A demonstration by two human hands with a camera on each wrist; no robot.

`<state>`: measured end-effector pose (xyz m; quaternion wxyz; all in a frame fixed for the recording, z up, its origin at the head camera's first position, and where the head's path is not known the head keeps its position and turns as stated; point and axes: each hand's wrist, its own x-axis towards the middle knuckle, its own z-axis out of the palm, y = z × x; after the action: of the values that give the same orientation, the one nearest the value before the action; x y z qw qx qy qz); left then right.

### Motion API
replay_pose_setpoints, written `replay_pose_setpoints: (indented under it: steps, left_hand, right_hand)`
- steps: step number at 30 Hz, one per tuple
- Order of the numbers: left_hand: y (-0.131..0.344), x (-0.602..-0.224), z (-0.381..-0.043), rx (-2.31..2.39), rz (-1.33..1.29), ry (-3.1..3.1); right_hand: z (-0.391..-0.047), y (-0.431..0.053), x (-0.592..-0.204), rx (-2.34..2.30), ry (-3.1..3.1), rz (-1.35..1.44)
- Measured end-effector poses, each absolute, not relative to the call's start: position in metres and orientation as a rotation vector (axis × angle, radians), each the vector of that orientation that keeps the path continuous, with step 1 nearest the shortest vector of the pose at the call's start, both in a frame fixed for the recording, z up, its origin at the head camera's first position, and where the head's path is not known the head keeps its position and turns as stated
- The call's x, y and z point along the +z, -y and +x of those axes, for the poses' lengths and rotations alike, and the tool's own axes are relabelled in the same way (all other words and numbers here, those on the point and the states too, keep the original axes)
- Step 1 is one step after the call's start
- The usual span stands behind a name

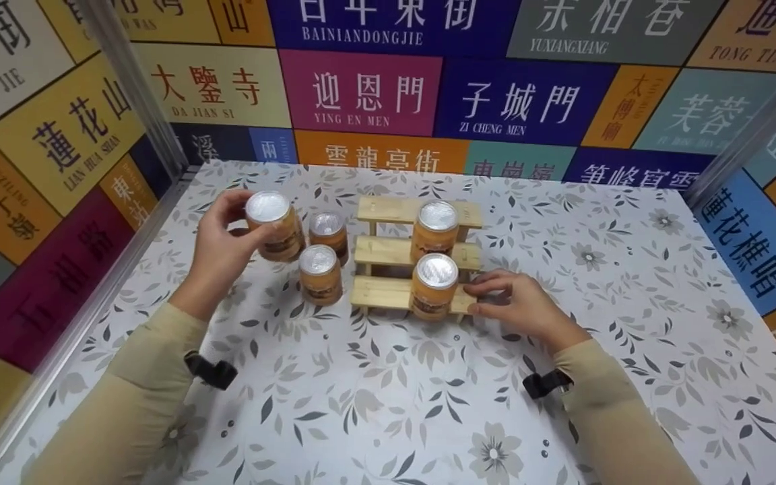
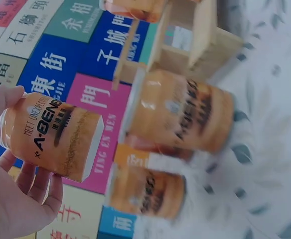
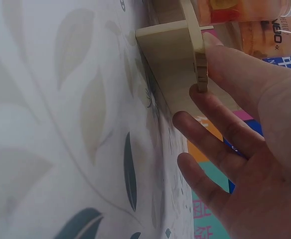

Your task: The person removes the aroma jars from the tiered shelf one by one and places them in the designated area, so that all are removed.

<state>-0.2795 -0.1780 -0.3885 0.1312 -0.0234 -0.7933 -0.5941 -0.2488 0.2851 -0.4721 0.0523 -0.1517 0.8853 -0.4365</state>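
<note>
My left hand (image 1: 223,239) grips an orange-labelled jar with a silver lid (image 1: 275,236), thumb on one side and fingers on the other. In the left wrist view the lettering on this held jar (image 2: 56,137) faces the camera and its pale base shows. Beside it, two similar jars stand on the table, a back jar (image 1: 329,234) and a front jar (image 1: 320,276). A three-step wooden rack (image 1: 381,252) bears an upper jar (image 1: 435,229) and a lower jar (image 1: 434,289) toward its right end. My right hand (image 1: 516,300) pinches the end of the rack's lowest board (image 3: 200,59) between thumb and index finger.
A white tablecloth with grey leaves and flowers (image 1: 388,404) covers the table. Behind it and along both sides rise panels printed with coloured place-name signs (image 1: 361,91). Dark straps (image 1: 211,370) circle both wrists over the sleeves.
</note>
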Motion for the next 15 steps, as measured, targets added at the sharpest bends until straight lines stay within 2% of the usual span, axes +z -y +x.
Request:
replay_pose_setpoints:
  steps: [15]
  left_hand:
    - [0.205,-0.448,-0.269,-1.65,-0.017,2.506]
  right_hand:
    - [-0.247,-0.284,-0.472,-1.329,-2.704,-0.485]
